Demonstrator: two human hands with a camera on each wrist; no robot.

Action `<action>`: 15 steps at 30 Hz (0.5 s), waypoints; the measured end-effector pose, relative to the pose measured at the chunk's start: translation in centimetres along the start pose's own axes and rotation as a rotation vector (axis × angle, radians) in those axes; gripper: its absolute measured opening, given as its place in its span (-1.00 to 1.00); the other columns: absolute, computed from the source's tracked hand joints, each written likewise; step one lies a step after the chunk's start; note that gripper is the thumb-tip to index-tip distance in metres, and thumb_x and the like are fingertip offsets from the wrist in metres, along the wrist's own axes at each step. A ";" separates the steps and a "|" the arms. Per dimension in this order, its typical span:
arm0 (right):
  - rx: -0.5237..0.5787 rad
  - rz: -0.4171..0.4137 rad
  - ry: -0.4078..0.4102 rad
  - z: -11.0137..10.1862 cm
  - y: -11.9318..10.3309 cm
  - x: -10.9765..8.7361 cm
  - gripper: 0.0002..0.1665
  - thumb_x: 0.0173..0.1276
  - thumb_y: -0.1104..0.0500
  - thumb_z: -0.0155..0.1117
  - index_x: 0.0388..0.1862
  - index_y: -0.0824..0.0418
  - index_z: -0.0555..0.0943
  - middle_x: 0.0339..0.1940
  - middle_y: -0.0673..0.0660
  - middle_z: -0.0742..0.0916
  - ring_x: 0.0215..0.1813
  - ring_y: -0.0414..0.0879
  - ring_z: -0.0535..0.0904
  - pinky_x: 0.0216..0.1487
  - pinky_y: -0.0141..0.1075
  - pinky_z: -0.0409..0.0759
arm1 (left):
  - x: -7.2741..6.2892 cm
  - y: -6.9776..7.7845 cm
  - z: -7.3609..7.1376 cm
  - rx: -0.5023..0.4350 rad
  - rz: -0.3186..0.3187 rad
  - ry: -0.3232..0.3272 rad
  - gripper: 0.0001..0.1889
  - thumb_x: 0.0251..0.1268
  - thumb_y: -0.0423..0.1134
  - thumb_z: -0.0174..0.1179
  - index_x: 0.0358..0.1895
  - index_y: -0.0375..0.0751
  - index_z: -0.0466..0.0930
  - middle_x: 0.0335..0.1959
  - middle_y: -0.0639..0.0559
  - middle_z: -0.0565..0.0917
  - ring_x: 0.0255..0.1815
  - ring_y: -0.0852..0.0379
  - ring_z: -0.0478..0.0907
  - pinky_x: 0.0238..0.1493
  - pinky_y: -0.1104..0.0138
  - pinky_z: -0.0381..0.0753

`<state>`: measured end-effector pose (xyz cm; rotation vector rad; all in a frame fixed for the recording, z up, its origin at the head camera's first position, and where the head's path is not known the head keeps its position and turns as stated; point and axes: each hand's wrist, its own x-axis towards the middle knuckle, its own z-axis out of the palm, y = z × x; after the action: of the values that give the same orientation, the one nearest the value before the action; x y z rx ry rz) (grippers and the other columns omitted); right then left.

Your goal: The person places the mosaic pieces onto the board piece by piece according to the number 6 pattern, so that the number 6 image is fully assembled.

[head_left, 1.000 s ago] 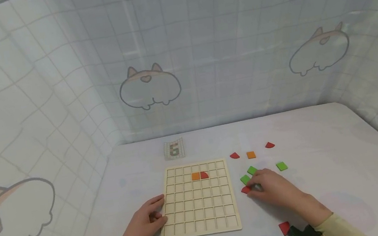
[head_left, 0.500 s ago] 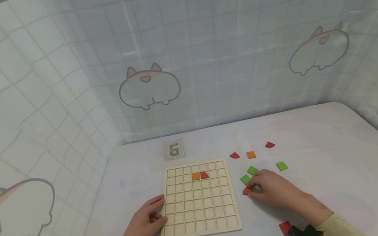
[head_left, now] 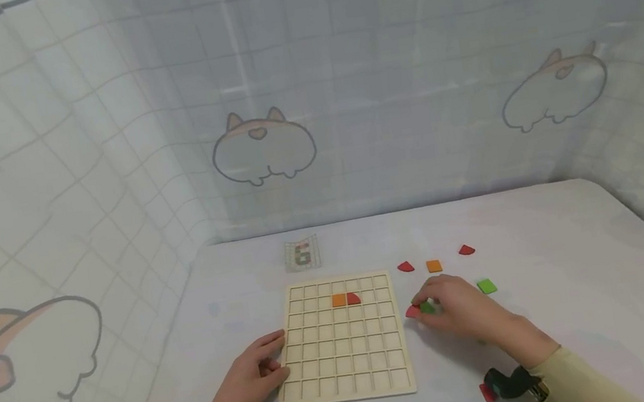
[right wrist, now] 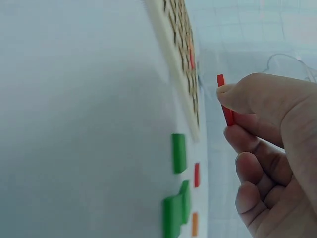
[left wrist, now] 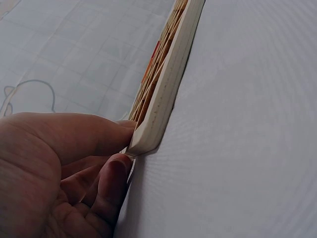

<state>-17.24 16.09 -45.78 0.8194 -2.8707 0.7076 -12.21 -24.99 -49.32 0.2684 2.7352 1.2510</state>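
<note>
My left hand [head_left: 254,373] rests at the left edge of a pale wooden grid board [head_left: 329,389], thumb and fingertips against its rim. The left wrist view shows the thumb [left wrist: 99,134] right at the board's corner. An orange square tile [head_left: 338,300] and a red quarter-circle tile [head_left: 353,299] sit side by side in the board's upper cells. To the right of the board, my right hand [head_left: 465,308] pinches another red quarter-circle tile [right wrist: 228,111] between thumb and index finger, raised off the table. Its other fingers are loosely curled. A green square tile [head_left: 427,308] shows partly behind this hand.
Beyond the right hand lie two red quarter-circle tiles, one nearer the board [head_left: 405,266], an orange square tile [head_left: 434,266] and a green square tile [head_left: 486,286]. A red tile [head_left: 487,393] is partly hidden by the right wrist camera. A pattern card [head_left: 302,254] lies behind the board.
My right hand has picked up the red quarter-circle tile from the table and carried it slightly away from me, over the green tiles. The left hand stays at the board.
</note>
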 end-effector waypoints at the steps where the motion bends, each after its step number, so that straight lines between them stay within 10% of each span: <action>1: 0.004 -0.016 0.001 -0.1 -0.2 0.4 -0.81 0.18 0.05 0.51 -0.21 -0.03 0.77 -0.22 -0.23 0.69 -0.08 -0.22 0.59 -0.05 -0.25 0.58 | 0.0 0.0 0.0 0.000 0.001 0.000 -0.40 0.18 -0.28 0.41 0.32 -0.27 0.50 0.37 0.08 0.43 -0.25 0.26 0.52 -0.25 0.39 0.52; 15: 0.052 -0.047 -0.067 0.1 -2.6 5.7 -0.81 0.23 0.04 0.47 -0.17 -0.02 0.77 -0.23 -0.17 0.70 -0.11 -0.15 0.61 -0.12 -0.26 0.57 | 0.0 0.1 0.0 0.013 -0.006 0.001 -0.40 0.17 -0.30 0.40 0.32 -0.29 0.50 0.35 0.07 0.45 -0.26 0.24 0.52 -0.26 0.39 0.52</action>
<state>-20.75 11.37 -43.77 0.9307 -2.8924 0.7667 -12.23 -24.91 -49.29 0.2605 2.7432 1.2331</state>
